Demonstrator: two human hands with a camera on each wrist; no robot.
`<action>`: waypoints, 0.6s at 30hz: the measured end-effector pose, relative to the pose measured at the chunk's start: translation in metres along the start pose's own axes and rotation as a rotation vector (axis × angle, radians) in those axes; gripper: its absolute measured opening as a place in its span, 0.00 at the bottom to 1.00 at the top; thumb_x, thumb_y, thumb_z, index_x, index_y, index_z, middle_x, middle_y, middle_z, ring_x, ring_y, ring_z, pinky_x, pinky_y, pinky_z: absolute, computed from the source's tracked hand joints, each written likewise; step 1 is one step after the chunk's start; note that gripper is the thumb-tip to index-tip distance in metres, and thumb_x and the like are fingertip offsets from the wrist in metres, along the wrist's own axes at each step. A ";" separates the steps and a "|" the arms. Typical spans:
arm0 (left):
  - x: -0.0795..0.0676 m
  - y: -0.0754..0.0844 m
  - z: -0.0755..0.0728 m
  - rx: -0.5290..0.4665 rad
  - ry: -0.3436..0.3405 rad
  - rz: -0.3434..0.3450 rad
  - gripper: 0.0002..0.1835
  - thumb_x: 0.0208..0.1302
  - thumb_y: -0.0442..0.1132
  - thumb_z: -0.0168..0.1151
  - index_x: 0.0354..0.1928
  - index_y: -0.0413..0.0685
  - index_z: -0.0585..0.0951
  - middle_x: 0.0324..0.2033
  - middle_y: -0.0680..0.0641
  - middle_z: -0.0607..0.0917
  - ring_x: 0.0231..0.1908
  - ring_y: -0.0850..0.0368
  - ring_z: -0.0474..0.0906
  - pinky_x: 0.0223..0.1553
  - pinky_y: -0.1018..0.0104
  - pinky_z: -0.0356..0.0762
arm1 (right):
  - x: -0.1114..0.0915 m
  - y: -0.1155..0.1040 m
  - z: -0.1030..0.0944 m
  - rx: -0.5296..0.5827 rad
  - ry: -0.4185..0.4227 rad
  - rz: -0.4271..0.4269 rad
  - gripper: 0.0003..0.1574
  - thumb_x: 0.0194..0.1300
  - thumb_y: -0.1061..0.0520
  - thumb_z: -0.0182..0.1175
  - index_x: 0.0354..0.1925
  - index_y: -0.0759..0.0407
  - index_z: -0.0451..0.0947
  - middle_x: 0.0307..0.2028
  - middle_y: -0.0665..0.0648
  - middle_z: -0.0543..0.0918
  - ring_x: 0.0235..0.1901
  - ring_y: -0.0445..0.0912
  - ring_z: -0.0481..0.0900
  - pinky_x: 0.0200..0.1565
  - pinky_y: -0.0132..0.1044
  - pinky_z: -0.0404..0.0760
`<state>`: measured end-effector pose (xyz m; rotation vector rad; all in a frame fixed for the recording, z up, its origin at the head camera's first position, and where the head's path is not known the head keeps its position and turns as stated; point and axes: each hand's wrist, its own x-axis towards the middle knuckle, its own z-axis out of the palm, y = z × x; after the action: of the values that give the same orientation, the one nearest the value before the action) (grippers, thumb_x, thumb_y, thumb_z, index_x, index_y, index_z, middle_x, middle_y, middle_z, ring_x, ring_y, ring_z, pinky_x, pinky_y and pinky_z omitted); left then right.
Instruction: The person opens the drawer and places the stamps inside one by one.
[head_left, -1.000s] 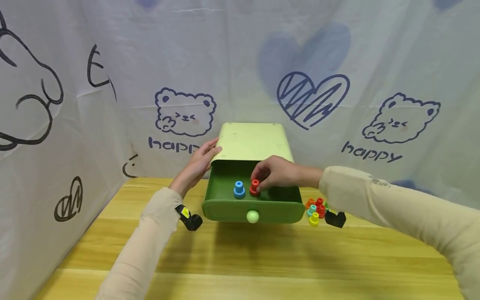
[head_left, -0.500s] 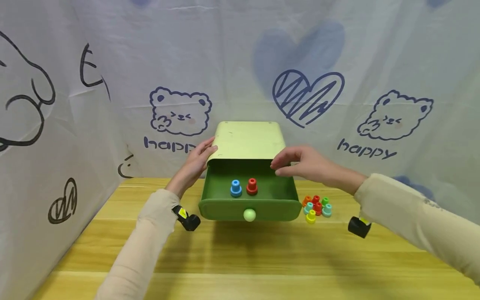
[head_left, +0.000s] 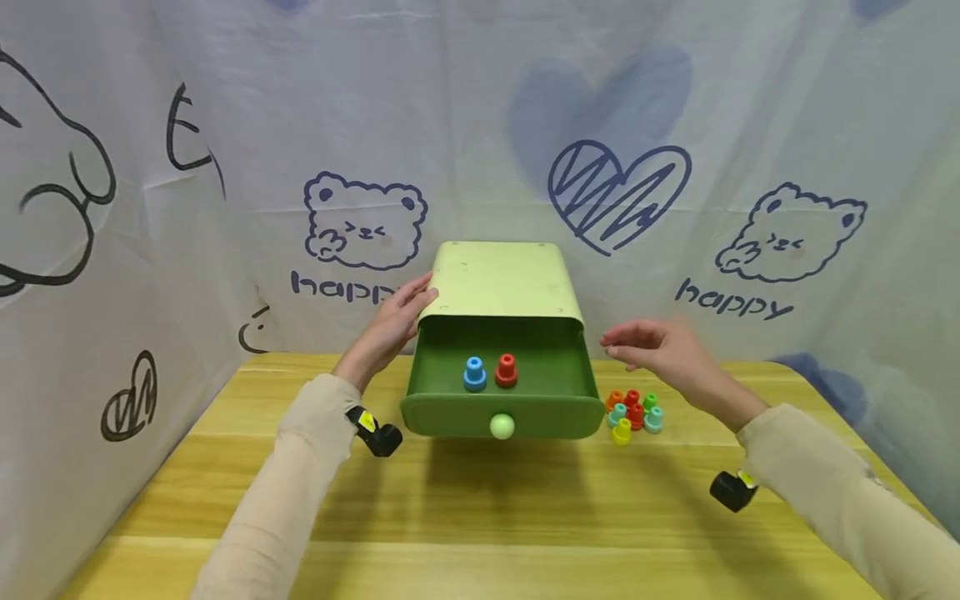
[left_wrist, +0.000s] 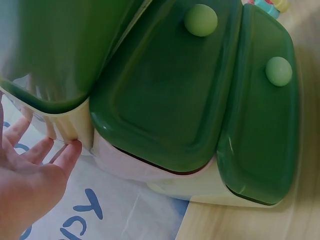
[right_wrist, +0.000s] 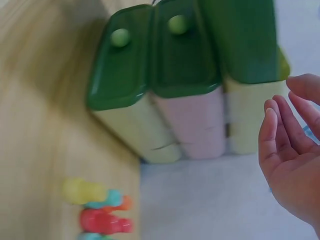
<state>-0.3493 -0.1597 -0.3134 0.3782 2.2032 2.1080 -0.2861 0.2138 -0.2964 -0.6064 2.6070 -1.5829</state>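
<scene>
A small cabinet [head_left: 504,279] of stacked drawers stands at the middle back, its top drawer [head_left: 450,418] pulled out. Inside that drawer stand a blue stepped peg [head_left: 474,374] and a red stepped peg [head_left: 506,371], side by side. My left hand [head_left: 386,333] rests against the cabinet's left side near the top; in the left wrist view its fingertips [left_wrist: 73,146] touch the pale casing. My right hand [head_left: 671,358] is in the air right of the drawer, holding nothing, its fingers loosely bent. Below it lies a cluster of coloured pegs [head_left: 634,415].
The two lower drawers show shut in the wrist views, each with a round knob [left_wrist: 279,71]. A wooden table [head_left: 480,517] carries everything. White cloth [head_left: 480,125] with drawings hangs behind and on the sides.
My right hand has let go of the red peg in the drawer, risen and moved right, past the drawer's right side. The left hand stays on the cabinet.
</scene>
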 end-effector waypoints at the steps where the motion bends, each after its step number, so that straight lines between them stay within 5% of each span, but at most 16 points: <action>1: 0.000 0.001 0.000 0.001 -0.002 0.000 0.32 0.74 0.47 0.49 0.75 0.51 0.55 0.72 0.43 0.56 0.69 0.48 0.56 0.67 0.51 0.59 | -0.001 0.006 0.001 0.007 0.002 0.008 0.20 0.66 0.56 0.62 0.51 0.70 0.77 0.47 0.63 0.83 0.41 0.43 0.81 0.41 0.35 0.82; 18: -0.001 0.015 -0.005 0.179 -0.081 -0.059 0.37 0.71 0.51 0.53 0.76 0.52 0.51 0.74 0.45 0.53 0.72 0.48 0.49 0.69 0.49 0.52 | -0.027 0.070 0.003 -0.087 0.003 0.167 0.19 0.68 0.59 0.59 0.52 0.71 0.76 0.50 0.68 0.80 0.47 0.59 0.78 0.43 0.34 0.81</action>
<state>-0.3479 -0.1646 -0.2978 0.3970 2.3325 1.8381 -0.2819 0.2494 -0.3626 -0.3788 2.6606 -1.4305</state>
